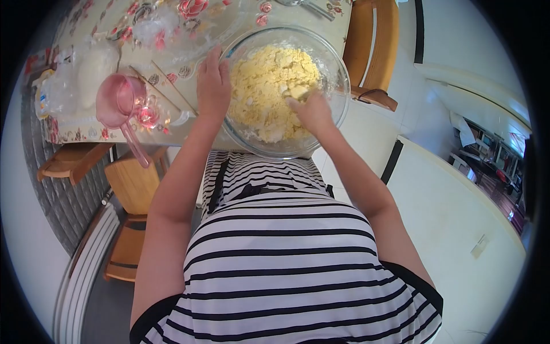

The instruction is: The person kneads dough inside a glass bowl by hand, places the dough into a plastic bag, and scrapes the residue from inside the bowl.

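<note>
A large clear glass bowl [338, 63] sits at the table's front edge, holding crumbly yellow dough [258, 80] with dry white flour along its sides. My left hand [213, 86] grips the bowl's left side, its fingers lying along the outside of the rim. Inside the bowl, at the right, my right hand [312, 113] has its fingers curled around a clump of the dough. Its fingertips are partly hidden in the crumbs.
Left of the bowl lie a pair of chopsticks [157, 90] and a pink ladle-like scoop [121, 100], its handle past the table edge. Clear plastic bags [63, 92] are farther left on the flowered tablecloth [86, 28]. Wooden chairs [134, 183] stand around the table.
</note>
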The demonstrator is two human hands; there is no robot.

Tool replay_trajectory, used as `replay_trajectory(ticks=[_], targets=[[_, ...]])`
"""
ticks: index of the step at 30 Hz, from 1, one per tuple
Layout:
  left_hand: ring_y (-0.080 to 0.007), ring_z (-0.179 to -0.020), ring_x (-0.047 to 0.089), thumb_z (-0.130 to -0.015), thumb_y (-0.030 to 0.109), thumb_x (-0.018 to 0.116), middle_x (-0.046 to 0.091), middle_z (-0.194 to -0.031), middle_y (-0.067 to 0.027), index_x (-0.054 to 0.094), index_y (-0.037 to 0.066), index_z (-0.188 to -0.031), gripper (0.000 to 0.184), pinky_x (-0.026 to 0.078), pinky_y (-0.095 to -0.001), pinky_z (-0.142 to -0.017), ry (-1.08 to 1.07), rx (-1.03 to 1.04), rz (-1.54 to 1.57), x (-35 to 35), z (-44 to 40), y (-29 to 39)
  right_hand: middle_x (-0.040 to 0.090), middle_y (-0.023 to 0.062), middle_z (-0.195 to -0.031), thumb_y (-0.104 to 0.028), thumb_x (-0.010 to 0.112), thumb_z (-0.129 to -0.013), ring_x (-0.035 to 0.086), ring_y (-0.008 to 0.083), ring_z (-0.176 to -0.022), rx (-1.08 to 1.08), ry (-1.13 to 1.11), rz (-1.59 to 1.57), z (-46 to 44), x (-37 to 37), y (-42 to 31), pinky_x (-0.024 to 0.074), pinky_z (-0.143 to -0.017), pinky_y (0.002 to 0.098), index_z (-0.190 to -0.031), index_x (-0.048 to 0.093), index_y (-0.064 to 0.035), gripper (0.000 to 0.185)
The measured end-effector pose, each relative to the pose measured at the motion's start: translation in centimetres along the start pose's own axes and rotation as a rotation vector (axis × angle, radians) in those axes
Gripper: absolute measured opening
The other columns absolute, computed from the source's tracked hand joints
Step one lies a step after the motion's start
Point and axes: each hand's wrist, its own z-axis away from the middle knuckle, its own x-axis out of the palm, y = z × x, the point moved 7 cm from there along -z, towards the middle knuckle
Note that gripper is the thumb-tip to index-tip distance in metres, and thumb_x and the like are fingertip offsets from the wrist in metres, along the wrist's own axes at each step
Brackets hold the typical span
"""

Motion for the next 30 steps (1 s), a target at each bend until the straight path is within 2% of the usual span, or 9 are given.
replay_trajectory(ticks=[1, 5, 10, 16, 19, 23, 25, 27, 30], targets=[[-0.0395, -0.121, 0.055, -0.104, 0.024, 0.048, 0.057, -0.133, -0.0217, 0.049, 0.007, -0.139, 0.039, 0.045, -0.0432, -0.099, 0.013, 0.016, 0.003, 0.0, 0.1, 0.2, 0.062, 0.0290, -0.108, -0.041, 0.075, -0.085, 0.065, 0.0367, -0.103, 0.178, -0.244, -0.177, 1.0, 1.8, 0.3, 0.0535, -0.090, 0.0421, -0.124, 0.050, 0.0164, 0.074], [-0.0399, -0.121, 0.055, -0.104, 0.025, 0.047, 0.057, -0.133, -0.0222, 0.049, 0.006, -0.139, 0.040, 0.045, -0.0437, -0.099, 0.004, -0.020, 0.011, 0.0, -0.1, 0.1, 0.066, 0.0265, -0.108, -0.043, 0.074, -0.084, 0.066, 0.0409, -0.097, 0.103, -0.351, -0.147, 2.0, 5.1, -3.7, 0.0543, -0.089, 0.0419, -0.127, 0.046, 0.0128, 0.076], [-0.0407, -0.121, 0.055, -0.104, 0.023, 0.048, 0.057, -0.132, -0.0232, 0.049, 0.007, -0.139, 0.039, 0.045, -0.0443, -0.099, -0.009, -0.009, -0.001, 0.2, -0.1, 0.1, 0.044, 0.0314, -0.144, -0.042, 0.073, -0.084, 0.050, 0.0379, -0.129, -0.452, -0.110, 0.291, 4.6, 6.3, -5.6, 0.0437, -0.106, 0.0434, -0.141, 0.044, 0.0011, 0.077], [-0.0411, -0.121, 0.054, -0.103, 0.020, 0.048, 0.058, -0.132, -0.0225, 0.049, 0.008, -0.139, 0.038, 0.045, -0.0449, -0.099, -0.038, 0.072, -0.086, 0.0, -0.2, 0.7, 0.038, 0.0176, -0.151, -0.027, 0.070, -0.085, 0.039, 0.0341, -0.138, -0.560, 0.073, 0.825, 0.2, 4.3, -0.5, 0.0313, -0.115, 0.0447, -0.144, 0.049, -0.0226, 0.063], [-0.0407, -0.122, 0.054, -0.103, 0.020, 0.048, 0.057, -0.133, -0.0216, 0.048, 0.008, -0.140, 0.039, 0.045, -0.0446, -0.100, -0.047, 0.081, -0.055, 0.0, -0.4, 0.9, 0.040, 0.0173, -0.150, -0.027, 0.067, -0.088, 0.039, 0.0329, -0.138, -0.382, 0.110, 0.496, 0.8, -1.5, -2.6, 0.0317, -0.115, 0.0450, -0.145, 0.049, -0.0249, 0.060], [-0.0405, -0.123, 0.053, -0.103, 0.019, 0.049, 0.057, -0.133, -0.0214, 0.048, 0.008, -0.140, 0.039, 0.045, -0.0444, -0.100, -0.016, 0.080, -0.046, -0.1, -0.3, 0.9, 0.039, 0.0224, -0.147, -0.030, 0.062, -0.091, 0.038, 0.0395, -0.136, -0.180, 0.071, 0.487, -0.3, 3.5, -1.7, 0.0377, -0.112, 0.0459, -0.148, 0.045, -0.0181, 0.060], [-0.0403, -0.122, 0.054, -0.103, 0.018, 0.049, 0.056, -0.134, -0.0215, 0.048, 0.008, -0.140, 0.039, 0.045, -0.0442, -0.100, -0.005, 0.066, -0.037, 0.0, -0.2, 0.8, 0.039, 0.0253, -0.146, -0.031, 0.059, -0.093, 0.038, 0.0408, -0.136, -0.280, 0.105, 0.516, 2.3, 4.7, -2.5, 0.0404, -0.111, 0.0449, -0.149, 0.043, -0.0137, 0.061], [-0.0402, -0.122, 0.054, -0.103, 0.018, 0.049, 0.056, -0.134, -0.0215, 0.048, 0.009, -0.140, 0.039, 0.045, -0.0442, -0.100, -0.025, 0.043, -0.028, 0.0, -0.1, 0.7, 0.042, 0.0251, -0.144, -0.029, 0.056, -0.094, 0.041, 0.0376, -0.135, -0.410, -0.187, 0.278, 4.3, 4.5, -4.0, 0.0410, -0.111, 0.0439, -0.148, 0.044, -0.0115, 0.057], [-0.0398, -0.116, 0.054, -0.102, 0.017, 0.050, 0.058, -0.129, -0.0199, 0.050, 0.008, -0.139, 0.038, 0.044, -0.0454, -0.098, -0.015, 0.045, -0.020, 0.0, -0.1, 0.7, 0.047, 0.0264, -0.140, -0.027, 0.060, -0.095, 0.048, 0.0397, -0.129, -0.511, 0.024, 0.217, 2.4, 0.3, -4.7, 0.0417, -0.109, 0.0448, -0.142, 0.049, -0.0048, 0.053]])
